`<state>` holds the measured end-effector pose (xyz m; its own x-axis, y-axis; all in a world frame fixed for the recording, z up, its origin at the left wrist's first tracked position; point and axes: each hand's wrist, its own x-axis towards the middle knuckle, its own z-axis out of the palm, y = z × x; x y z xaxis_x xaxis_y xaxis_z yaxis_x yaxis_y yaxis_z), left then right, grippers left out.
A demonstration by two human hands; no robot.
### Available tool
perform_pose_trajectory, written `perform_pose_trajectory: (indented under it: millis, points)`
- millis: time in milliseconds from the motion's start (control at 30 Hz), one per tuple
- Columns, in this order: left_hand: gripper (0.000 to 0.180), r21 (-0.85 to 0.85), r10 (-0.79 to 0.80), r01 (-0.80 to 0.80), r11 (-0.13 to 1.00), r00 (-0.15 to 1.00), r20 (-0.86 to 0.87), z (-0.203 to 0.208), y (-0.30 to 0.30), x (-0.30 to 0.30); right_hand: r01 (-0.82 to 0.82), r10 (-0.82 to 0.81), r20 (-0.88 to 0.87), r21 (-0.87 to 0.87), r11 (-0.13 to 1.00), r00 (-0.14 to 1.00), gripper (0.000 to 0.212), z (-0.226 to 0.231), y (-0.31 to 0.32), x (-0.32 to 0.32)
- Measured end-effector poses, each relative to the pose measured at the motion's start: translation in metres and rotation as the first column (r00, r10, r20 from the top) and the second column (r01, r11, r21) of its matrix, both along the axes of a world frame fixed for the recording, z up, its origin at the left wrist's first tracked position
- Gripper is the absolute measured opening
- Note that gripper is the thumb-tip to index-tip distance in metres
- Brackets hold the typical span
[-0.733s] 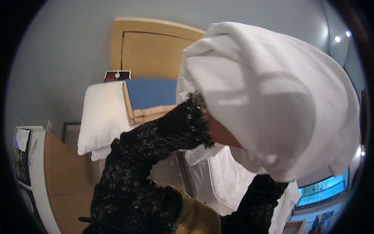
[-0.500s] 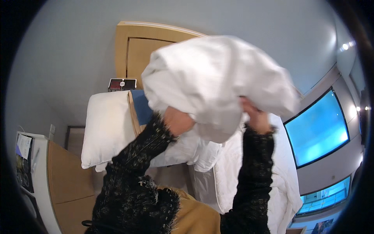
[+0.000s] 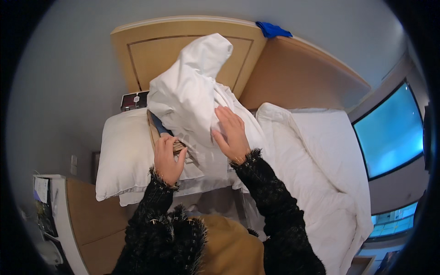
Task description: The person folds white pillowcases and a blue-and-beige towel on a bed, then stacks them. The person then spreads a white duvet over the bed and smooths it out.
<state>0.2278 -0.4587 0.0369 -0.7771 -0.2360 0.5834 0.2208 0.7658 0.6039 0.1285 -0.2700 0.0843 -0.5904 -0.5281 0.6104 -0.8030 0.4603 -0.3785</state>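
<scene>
A bunched white cloth (image 3: 192, 87) stands in a heap in the middle, its top rising in front of the wooden headboard. My right hand (image 3: 232, 137) lies open against the lower right of this heap, thumb apart from the fingers. To the left of it my left hand (image 3: 168, 158) is open too, thumb spread, at the edge of a folded blue and tan cloth (image 3: 156, 126). That folded cloth lies partly under the white heap. Left of both, a plump white pillow (image 3: 123, 146) rests flat.
Behind is the wooden headboard (image 3: 183, 41), with a blue cloth (image 3: 273, 30) over its top. A white duvet (image 3: 311, 178) covers the bed to the right. A dark box (image 3: 133, 101) sits beyond the pillow. The desk (image 3: 78, 206) is at left, lit screens (image 3: 389, 135) at right.
The white cloth, held up in both hands before, now rests on the folded cloth and bed. Both hands have let go and come lower and nearer. More of the headboard shows.
</scene>
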Motion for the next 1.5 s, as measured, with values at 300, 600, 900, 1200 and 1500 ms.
perform_pose_trajectory:
  millis: [300, 600, 900, 1200, 1500]
  points:
    - [0.02, -0.088, -0.117, 0.107, 0.99, 0.986, -0.118, 0.001, 0.07, 0.014, -0.224, 0.231, 0.07, -0.104, 0.969, 0.97, 0.033, 0.051, 0.101, 0.096]
    - [0.016, -0.154, -0.721, 0.727, 0.669, 0.685, 0.106, -0.03, 0.251, 0.024, -0.079, -0.178, -0.35, -0.61, 0.788, 0.92, 0.023, 0.075, 0.227, 0.214]
    - [0.03, 0.174, -0.814, 0.921, 0.347, 0.204, 0.543, -0.181, 0.405, 0.017, 0.404, -0.425, 0.08, -0.506, 0.762, 0.901, 0.008, -0.039, 0.385, 0.302]
    - [0.089, 0.081, -0.089, 0.041, 0.996, 0.604, 0.792, -0.363, 0.451, -0.057, 0.388, -0.806, 0.532, 0.822, 0.417, -0.26, 0.092, -0.285, 0.419, 0.338]
    - [0.038, 0.544, -0.348, 0.105, 0.832, 0.864, 0.365, -0.234, 0.498, -0.196, 0.666, -0.738, 0.61, 0.681, 0.303, -0.289, 0.019, -0.331, 0.446, 0.287]
